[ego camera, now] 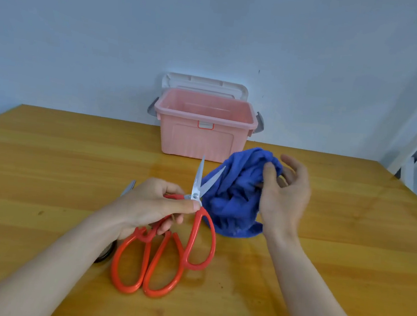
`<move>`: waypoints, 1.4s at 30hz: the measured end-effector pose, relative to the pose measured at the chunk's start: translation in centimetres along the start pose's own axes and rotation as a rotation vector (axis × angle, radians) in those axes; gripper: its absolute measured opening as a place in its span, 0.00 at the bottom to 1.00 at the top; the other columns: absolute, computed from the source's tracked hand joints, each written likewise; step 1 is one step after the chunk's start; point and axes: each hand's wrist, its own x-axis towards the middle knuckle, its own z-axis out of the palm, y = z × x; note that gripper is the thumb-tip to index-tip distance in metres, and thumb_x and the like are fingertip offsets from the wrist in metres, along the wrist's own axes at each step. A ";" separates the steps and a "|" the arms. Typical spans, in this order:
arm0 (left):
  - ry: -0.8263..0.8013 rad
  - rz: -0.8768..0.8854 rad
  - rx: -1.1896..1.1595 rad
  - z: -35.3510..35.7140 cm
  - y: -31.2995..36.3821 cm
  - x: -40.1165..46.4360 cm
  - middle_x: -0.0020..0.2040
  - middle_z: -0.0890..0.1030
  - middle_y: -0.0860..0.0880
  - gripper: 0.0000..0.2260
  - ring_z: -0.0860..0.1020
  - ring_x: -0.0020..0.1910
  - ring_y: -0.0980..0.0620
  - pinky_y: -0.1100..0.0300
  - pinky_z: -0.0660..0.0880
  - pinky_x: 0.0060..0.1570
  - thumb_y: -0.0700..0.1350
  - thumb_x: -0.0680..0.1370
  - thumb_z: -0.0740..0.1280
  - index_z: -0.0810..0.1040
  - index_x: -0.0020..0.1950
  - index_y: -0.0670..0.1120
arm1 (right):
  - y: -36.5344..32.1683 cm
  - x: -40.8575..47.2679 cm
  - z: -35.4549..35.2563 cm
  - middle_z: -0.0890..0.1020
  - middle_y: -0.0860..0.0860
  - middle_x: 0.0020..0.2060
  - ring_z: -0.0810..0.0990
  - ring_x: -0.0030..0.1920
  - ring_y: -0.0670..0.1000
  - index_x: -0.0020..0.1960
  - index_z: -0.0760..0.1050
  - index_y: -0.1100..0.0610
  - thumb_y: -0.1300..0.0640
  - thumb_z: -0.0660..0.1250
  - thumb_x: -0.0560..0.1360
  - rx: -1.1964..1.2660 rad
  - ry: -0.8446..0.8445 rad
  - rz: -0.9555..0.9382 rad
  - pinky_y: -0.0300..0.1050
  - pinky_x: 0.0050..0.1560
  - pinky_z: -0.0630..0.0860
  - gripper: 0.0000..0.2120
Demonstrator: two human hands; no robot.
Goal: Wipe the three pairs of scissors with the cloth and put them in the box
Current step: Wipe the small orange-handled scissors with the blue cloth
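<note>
My left hand (155, 205) holds a pair of red-handled scissors (202, 237) near the pivot, its steel blades slightly apart and pointing up toward the box. My right hand (285, 195) pinches a crumpled blue cloth (231, 199) that hangs just right of the blades. A second pair of red-handled scissors (135, 264) lies on the table under my left hand, its blades hidden. A third pair, dark-handled (107, 252), shows only a grey blade tip and a bit of handle from behind my left wrist. The pink box (202, 131) stands open at the table's far edge.
The wooden table (45, 165) runs wide to both sides. The box's white lid (205, 86) leans against the pale wall behind it. Grey latches stick out at the box's two ends. A white frame stands off the table at the far right.
</note>
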 end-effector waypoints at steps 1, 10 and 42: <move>-0.015 -0.005 0.014 -0.1 0.1 0.0 0.28 0.76 0.49 0.10 0.69 0.23 0.53 0.56 0.68 0.31 0.49 0.73 0.74 0.81 0.43 0.43 | -0.4 0.1 0.0 0.81 0.45 0.49 0.84 0.48 0.48 0.58 0.74 0.51 0.59 0.67 0.79 0.102 0.055 0.018 0.44 0.47 0.82 0.09; -0.137 -0.042 0.127 -0.5 -0.1 -0.1 0.30 0.77 0.50 0.10 0.72 0.24 0.54 0.59 0.70 0.30 0.50 0.73 0.75 0.82 0.45 0.43 | -1.0 -2.1 0.8 0.81 0.40 0.40 0.80 0.43 0.39 0.47 0.74 0.50 0.62 0.71 0.75 -0.004 -0.384 -0.263 0.32 0.47 0.74 0.08; 0.089 0.151 -0.673 -2.8 -0.9 1.7 0.39 0.85 0.44 0.34 0.83 0.34 0.53 0.66 0.73 0.25 0.50 0.42 0.87 0.80 0.44 0.43 | -0.8 1.1 -1.1 0.87 0.58 0.45 0.87 0.44 0.56 0.55 0.80 0.60 0.36 0.58 0.79 0.295 -0.292 0.662 0.50 0.43 0.81 0.28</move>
